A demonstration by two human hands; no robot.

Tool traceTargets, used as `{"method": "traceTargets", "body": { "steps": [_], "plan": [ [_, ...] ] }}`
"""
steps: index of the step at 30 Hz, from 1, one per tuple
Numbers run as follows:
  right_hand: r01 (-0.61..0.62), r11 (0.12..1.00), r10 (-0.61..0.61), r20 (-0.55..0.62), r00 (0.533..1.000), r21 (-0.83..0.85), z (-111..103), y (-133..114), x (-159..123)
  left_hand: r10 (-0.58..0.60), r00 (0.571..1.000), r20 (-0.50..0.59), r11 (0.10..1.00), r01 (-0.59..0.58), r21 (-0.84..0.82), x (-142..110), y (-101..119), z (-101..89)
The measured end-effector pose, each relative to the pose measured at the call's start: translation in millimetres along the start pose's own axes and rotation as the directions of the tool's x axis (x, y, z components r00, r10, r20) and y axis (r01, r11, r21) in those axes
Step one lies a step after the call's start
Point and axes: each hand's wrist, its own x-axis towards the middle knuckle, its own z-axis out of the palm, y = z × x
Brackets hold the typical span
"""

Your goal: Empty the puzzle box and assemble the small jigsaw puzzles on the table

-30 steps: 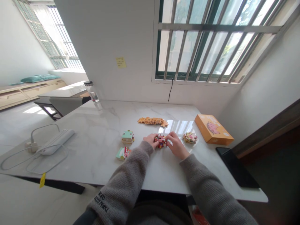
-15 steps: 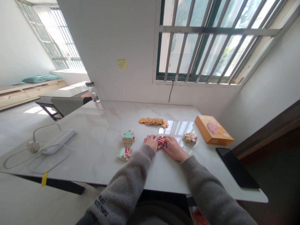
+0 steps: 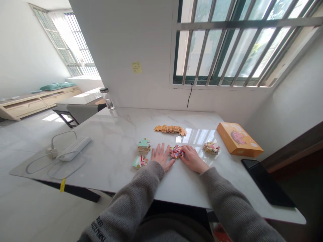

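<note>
Red-and-pink jigsaw puzzle pieces (image 3: 176, 152) lie on the white marble-patterned table between my hands. My right hand (image 3: 193, 160) has its fingers closed on the right side of these pieces. Just to their left, my left hand (image 3: 160, 156) rests flat with its fingers spread and nothing in it. Left of that hand stand a stack of green-topped pieces (image 3: 143, 146) and a lower stack (image 3: 139, 162) in green and red. Beyond my hands runs a row of overlapping orange-backed pieces (image 3: 168, 129). Right of my right hand is a mixed pile of pieces (image 3: 211, 148).
An orange box (image 3: 238, 139) sits at the right, behind a dark flat tablet-like device (image 3: 267, 183) near the table's right edge. On the left lie a white power strip (image 3: 76, 149) and its looping cable. A clear bottle (image 3: 108, 99) stands at the far left corner.
My left hand has let go of the puzzle pieces, and its fingers have spread flat on the table. My right hand stays at the pieces. The whole view has shifted slightly.
</note>
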Motion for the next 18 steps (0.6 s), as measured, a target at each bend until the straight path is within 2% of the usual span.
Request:
{"method": "traceTargets", "body": {
  "steps": [5,13,18],
  "plan": [
    [-0.008,1.000,0.008,0.007,1.000,-0.002,1,0,0,-0.021,1.000,-0.013,1.000,0.021,-0.016,12,-8,-1.8],
    [-0.014,1.000,0.014,0.008,1.000,-0.008,0,-1,0,-0.018,0.998,0.055,0.999,0.016,0.039,19,-23,-6.7],
    [-0.011,1.000,0.011,0.009,1.000,-0.009,-1,-2,0,-0.017,0.998,0.057,0.999,0.015,0.038,22,-35,-6.8]
  ]
}}
